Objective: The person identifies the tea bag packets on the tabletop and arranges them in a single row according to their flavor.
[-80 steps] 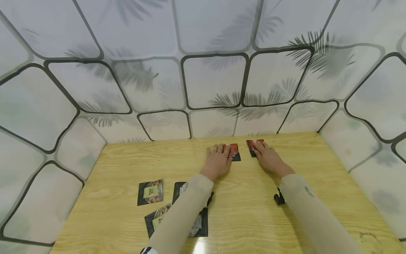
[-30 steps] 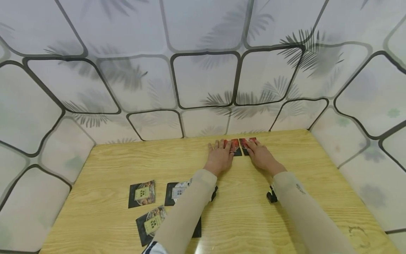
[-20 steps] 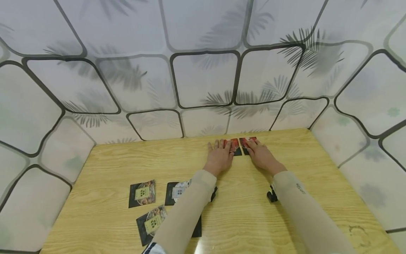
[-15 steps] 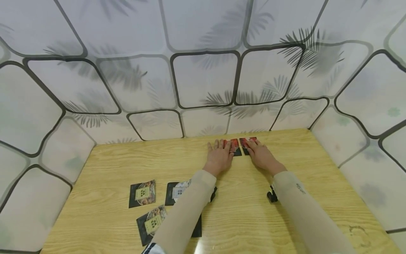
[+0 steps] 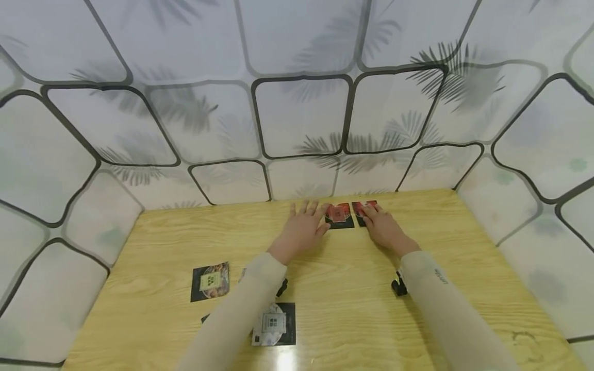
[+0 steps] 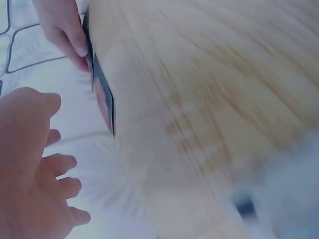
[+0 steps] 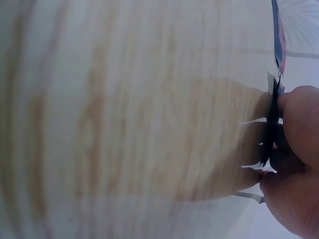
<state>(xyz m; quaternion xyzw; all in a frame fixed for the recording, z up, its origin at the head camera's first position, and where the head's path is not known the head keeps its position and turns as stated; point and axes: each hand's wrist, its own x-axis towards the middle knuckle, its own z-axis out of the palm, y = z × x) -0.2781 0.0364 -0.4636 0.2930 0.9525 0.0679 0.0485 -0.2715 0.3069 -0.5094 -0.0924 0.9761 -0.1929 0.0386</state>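
Note:
Two flat black-and-red packets lie side by side near the far edge of the wooden table, a narrow gap between them. Beside the left packet (image 5: 340, 216) is my left hand (image 5: 301, 229), fingers spread, its index fingertip right at the packet's edge. The left wrist view shows that palm raised, nothing in it, with the same packet (image 6: 103, 99) beyond the thumb. My right hand (image 5: 385, 229) rests straight fingers on the right packet (image 5: 359, 211) and hides part of it. In the right wrist view the fingers (image 7: 301, 124) lie against this packet's dark edge (image 7: 270, 122).
A black packet with a yellow label (image 5: 210, 282) lies at the left of the table (image 5: 352, 288). A silver-labelled packet (image 5: 276, 323) lies nearer me. My left sleeve (image 5: 232, 309) covers most of other packets. A patterned fabric wall (image 5: 306, 118) rises behind the table's far edge.
Both hands drew the red packets closer together earlier. Since half a second ago, my left hand has come off its packet and shifted left. My right hand stays on the other packet.

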